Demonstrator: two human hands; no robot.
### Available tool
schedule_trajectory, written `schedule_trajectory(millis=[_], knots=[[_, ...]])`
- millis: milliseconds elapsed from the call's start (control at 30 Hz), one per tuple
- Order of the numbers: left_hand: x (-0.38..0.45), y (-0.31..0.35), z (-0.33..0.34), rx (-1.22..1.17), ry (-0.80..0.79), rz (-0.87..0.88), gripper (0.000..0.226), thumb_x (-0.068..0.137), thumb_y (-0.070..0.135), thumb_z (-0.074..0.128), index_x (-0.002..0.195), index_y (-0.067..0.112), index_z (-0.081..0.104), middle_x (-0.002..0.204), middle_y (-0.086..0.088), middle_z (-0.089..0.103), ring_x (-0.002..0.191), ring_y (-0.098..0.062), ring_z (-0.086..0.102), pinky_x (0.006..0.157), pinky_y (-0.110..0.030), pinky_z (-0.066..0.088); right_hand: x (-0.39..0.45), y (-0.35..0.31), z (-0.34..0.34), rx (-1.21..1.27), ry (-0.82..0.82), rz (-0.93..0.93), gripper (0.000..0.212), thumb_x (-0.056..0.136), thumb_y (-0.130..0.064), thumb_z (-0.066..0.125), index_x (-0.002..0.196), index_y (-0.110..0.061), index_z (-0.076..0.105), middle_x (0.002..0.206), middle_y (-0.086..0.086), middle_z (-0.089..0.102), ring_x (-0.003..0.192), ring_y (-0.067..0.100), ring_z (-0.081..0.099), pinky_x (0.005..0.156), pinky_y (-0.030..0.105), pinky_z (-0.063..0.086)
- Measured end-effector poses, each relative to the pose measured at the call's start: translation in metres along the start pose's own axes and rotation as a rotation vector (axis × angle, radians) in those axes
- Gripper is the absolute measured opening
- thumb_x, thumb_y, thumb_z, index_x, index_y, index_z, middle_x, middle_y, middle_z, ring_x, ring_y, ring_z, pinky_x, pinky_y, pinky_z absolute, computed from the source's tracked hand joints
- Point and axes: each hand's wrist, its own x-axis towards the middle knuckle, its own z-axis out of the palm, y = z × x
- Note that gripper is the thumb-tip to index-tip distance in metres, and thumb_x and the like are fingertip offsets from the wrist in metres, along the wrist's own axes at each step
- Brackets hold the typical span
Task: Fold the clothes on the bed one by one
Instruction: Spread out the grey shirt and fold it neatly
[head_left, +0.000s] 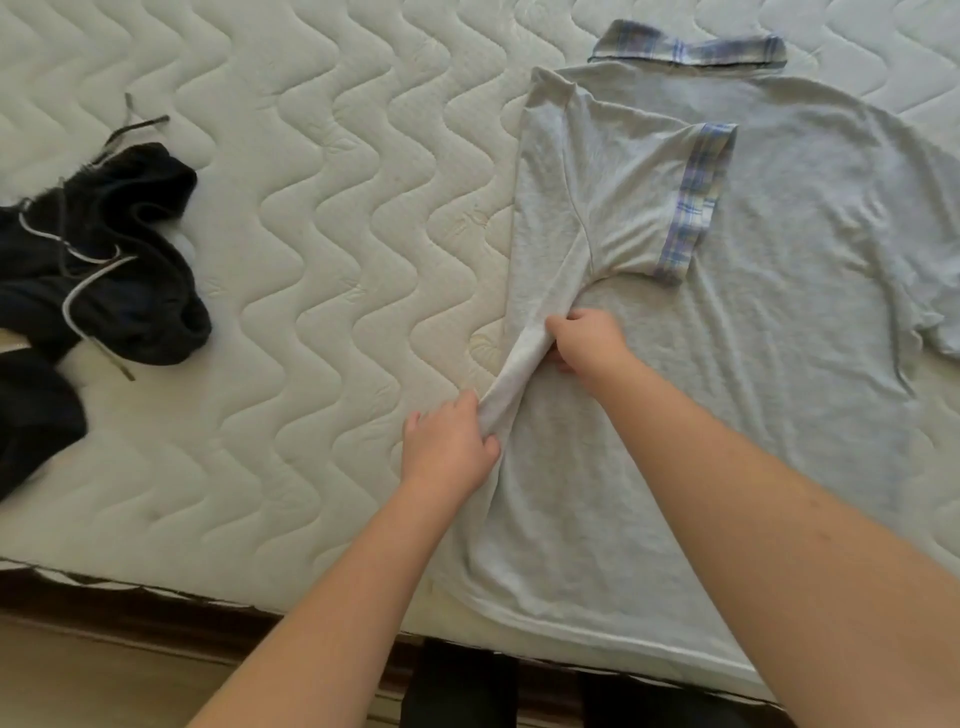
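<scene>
A light grey polo shirt with plaid collar and plaid sleeve cuffs lies spread on the right half of the mattress. Its left sleeve is folded inward over the body, the plaid cuff lying near the middle. The shirt's left side edge is bunched into a raised ridge. My left hand grips the lower end of that ridge. My right hand pinches the ridge higher up, just below the folded sleeve. The shirt's hem hangs at the bed's front edge.
A crumpled dark garment with white and grey drawstrings lies at the left edge of the bed. The quilted white mattress runs between it and the shirt. Below the bed's front edge are a dark wooden frame and floor.
</scene>
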Motion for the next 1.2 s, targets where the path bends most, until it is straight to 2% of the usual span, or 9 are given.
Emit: schedule_trajectory(millis=[233, 400, 500, 600, 700, 767, 867, 1033, 1200], knots=[[-0.039, 0.022, 0.011, -0.062, -0.008, -0.022, 0.02, 0.09, 0.027, 0.053, 0.106, 0.018, 0.044, 0.096, -0.012, 0.066, 0.089, -0.037, 0.064, 0.062, -0.035, 0.036, -0.012, 0.029, -0.016, 0.024, 0.078, -0.131, 0.032, 0.098, -0.026, 0.047, 0.093, -0.001, 0.065, 0.093, 0.021, 0.068, 0.086, 0.037, 0.068, 0.075, 0.05, 0.058], [-0.067, 0.067, 0.018, -0.35, -0.22, 0.055, 0.033, 0.094, 0.046, 0.048, 0.111, 0.02, 0.056, 0.093, -0.011, 0.071, 0.089, -0.032, 0.067, 0.073, -0.038, 0.051, -0.026, 0.035, -0.045, 0.125, 0.072, -0.066, 0.02, 0.088, -0.024, 0.057, 0.105, -0.018, 0.066, 0.094, -0.003, 0.068, 0.089, 0.019, 0.064, 0.083, 0.038, 0.055], [-0.058, 0.048, 0.019, -0.477, -0.086, -0.028, 0.031, 0.094, 0.053, 0.047, 0.094, 0.026, 0.061, 0.072, 0.001, 0.066, 0.073, -0.018, 0.066, 0.066, -0.034, 0.049, -0.033, 0.051, -0.059, 0.267, -0.107, 0.026, 0.026, 0.09, -0.03, 0.066, 0.11, -0.013, 0.065, 0.098, 0.004, 0.071, 0.081, 0.017, 0.067, 0.076, 0.034, 0.056], [-0.04, 0.021, 0.03, -0.516, 0.033, -0.15, 0.022, 0.095, 0.04, 0.056, 0.103, 0.02, 0.06, 0.078, 0.005, 0.063, 0.082, -0.02, 0.063, 0.068, -0.031, 0.042, -0.038, 0.073, -0.057, 0.098, -0.228, 0.022, 0.034, 0.087, -0.037, 0.071, 0.113, -0.016, 0.068, 0.103, 0.0, 0.073, 0.085, 0.013, 0.07, 0.077, 0.03, 0.058], [-0.029, 0.013, 0.045, -0.608, 0.004, -0.212, 0.038, 0.091, 0.034, 0.065, 0.12, 0.011, 0.057, 0.103, -0.004, 0.063, 0.096, -0.021, 0.06, 0.08, -0.028, 0.043, -0.046, 0.09, -0.043, -0.118, -0.127, -0.06, 0.045, 0.082, -0.04, 0.075, 0.118, -0.014, 0.066, 0.11, 0.001, 0.071, 0.097, 0.017, 0.068, 0.089, 0.037, 0.054], [-0.029, 0.015, 0.052, -0.663, -0.003, -0.24, 0.038, 0.088, 0.035, 0.069, 0.116, 0.012, 0.057, 0.1, -0.002, 0.062, 0.09, -0.015, 0.059, 0.071, -0.017, 0.038, -0.057, 0.102, -0.03, -0.227, -0.063, -0.078, 0.046, 0.084, -0.041, 0.072, 0.12, -0.013, 0.066, 0.113, 0.004, 0.07, 0.104, 0.023, 0.066, 0.092, 0.04, 0.052], [-0.035, 0.021, 0.061, -0.716, -0.073, -0.265, 0.034, 0.085, 0.041, 0.072, 0.103, 0.019, 0.055, 0.086, 0.009, 0.059, 0.082, -0.012, 0.059, 0.057, -0.013, 0.036, -0.074, 0.126, -0.017, -0.16, 0.021, -0.044, 0.034, 0.092, -0.038, 0.062, 0.106, -0.008, 0.07, 0.099, 0.01, 0.072, 0.094, 0.027, 0.066, 0.083, 0.039, 0.052], [-0.048, 0.031, 0.075, -0.669, -0.117, -0.24, 0.044, 0.081, 0.043, 0.075, 0.112, 0.016, 0.057, 0.102, 0.006, 0.062, 0.092, -0.014, 0.059, 0.076, -0.028, 0.045, -0.092, 0.159, -0.022, -0.139, 0.143, -0.075, 0.046, 0.101, -0.04, 0.046, 0.063, -0.014, 0.052, 0.058, -0.001, 0.051, 0.059, 0.018, 0.049, 0.057, 0.033, 0.032], [-0.054, 0.029, 0.083, -0.784, -0.132, -0.268, 0.027, 0.093, 0.033, 0.064, 0.114, 0.016, 0.065, 0.106, -0.001, 0.07, 0.095, -0.016, 0.065, 0.08, -0.031, 0.051, -0.108, 0.161, -0.023, -0.056, -0.021, -0.024, 0.033, 0.086, -0.051, 0.066, 0.098, -0.021, 0.065, 0.089, -0.007, 0.07, 0.081, 0.01, 0.066, 0.072, 0.034, 0.054]])
